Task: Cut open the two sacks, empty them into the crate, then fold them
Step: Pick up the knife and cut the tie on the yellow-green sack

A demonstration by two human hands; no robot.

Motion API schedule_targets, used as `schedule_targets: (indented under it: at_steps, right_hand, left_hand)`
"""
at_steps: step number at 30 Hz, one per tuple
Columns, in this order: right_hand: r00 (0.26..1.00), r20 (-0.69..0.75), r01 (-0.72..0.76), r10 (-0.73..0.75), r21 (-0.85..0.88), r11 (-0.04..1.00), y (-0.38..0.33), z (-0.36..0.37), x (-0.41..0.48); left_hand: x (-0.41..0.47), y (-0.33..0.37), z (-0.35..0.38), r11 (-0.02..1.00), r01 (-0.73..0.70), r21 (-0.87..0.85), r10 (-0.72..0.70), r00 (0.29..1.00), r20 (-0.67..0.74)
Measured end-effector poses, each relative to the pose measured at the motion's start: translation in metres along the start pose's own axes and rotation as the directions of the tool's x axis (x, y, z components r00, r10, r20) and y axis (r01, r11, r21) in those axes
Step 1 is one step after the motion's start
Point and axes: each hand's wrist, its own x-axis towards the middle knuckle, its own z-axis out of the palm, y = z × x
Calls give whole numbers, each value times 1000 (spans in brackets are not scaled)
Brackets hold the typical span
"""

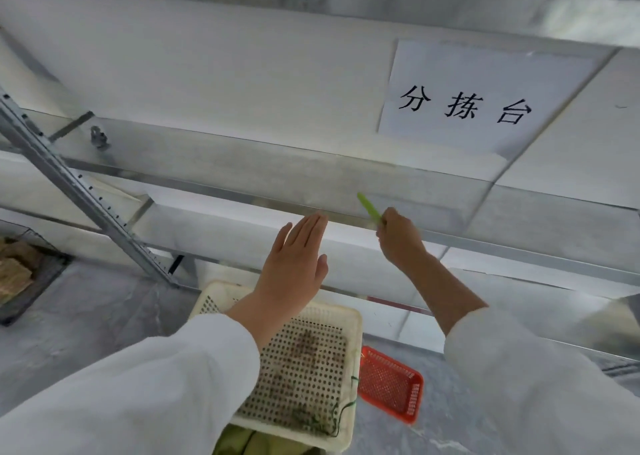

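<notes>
Left hand (294, 264) open, flat, fingers straight and together, raised at 12 o'clock, with the fingertips at the front edge of the metal shelf (242, 174). Right hand (398, 238) at 1 o'clock is fisted round a slim green tool (369, 206) whose tip angles up-left over the same edge. Both forearms are extended, in white sleeves.

Count:
- One cream perforated crate (355, 350) on the floor at 6 o'clock, with green scraps inside.
- One red mesh basket (391, 385) just beside its right rim.
- One dark wire basket (41, 281) at 9 o'clock.
- One paper sign (485, 97) at 1 o'clock.

Olive-green fabric (242, 444) sits at the bottom edge by the crate's near rim; can't tell if it's a sack. There is bare grey floor left of the crate and right of the red basket.
</notes>
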Motion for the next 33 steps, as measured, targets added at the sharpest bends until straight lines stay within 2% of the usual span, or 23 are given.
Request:
schedule_targets:
  at_steps: [1, 2, 4, 9, 12, 14, 16, 19, 22, 24, 27, 29, 33]
  right_hand:
    - [998, 42, -50, 40, 252, 966, -14, 10, -27]
    - [993, 87, -111, 79, 471, 875, -29, 23, -56]
    - [981, 120, -191, 150, 689, 700, -54, 52, -110]
    - [944, 173, -301, 280, 798, 523, -99, 117, -197]
    - [921, 175, -296, 347, 895, 334, -137, 140, -236]
    - [898, 210, -303, 388, 932, 197, -163, 150, -260]
    - [882, 305, -368, 360, 922, 120, -188, 160, -284]
    - [855, 471, -504, 218, 853, 133, -221, 171, -315]
    - [835, 536, -550, 126, 814, 188, -238, 178, -342]
    - [836, 532, -546, 134, 784, 294, -240, 181, -359]
    - [850, 510, -502, 132, 706, 500, -228, 190, -387]
    - [866, 487, -459, 114, 681, 571, -213, 200, -406]
    - [833, 540, -509, 116, 669, 541, -175, 227, -445]
  left_hand:
    - [-10, -4, -6, 999, 33, -33, -33, 999, -8]
    - [-23, -7, -13, 995, 70, -71, -71, 997, -12]
    - [-54, -15, -22, 985, 107, -139, -108, 994, -4]
    - [-135, -63, -31, 973, -28, -228, 39, 998, 41]
    - [-190, -113, -46, 935, 16, -355, 12, 997, 77]
    - [-224, -146, -56, 942, -4, -335, 38, 995, 96]
    - [-252, -171, -65, 950, -28, -310, 70, 990, 124]
    - [-279, -190, -71, 947, 34, -321, 17, 988, 156]
    - [-304, -198, -72, 916, 153, -371, -96, 981, 168]
    - [-322, -204, -72, 904, 215, -369, -165, 973, 163]
    - [-344, -211, -68, 922, 228, -313, -196, 972, 131]
    - [-357, -208, -64, 918, 262, -297, -244, 965, 98]
    - [-394, -191, -47, 902, 317, -294, -307, 948, 81]
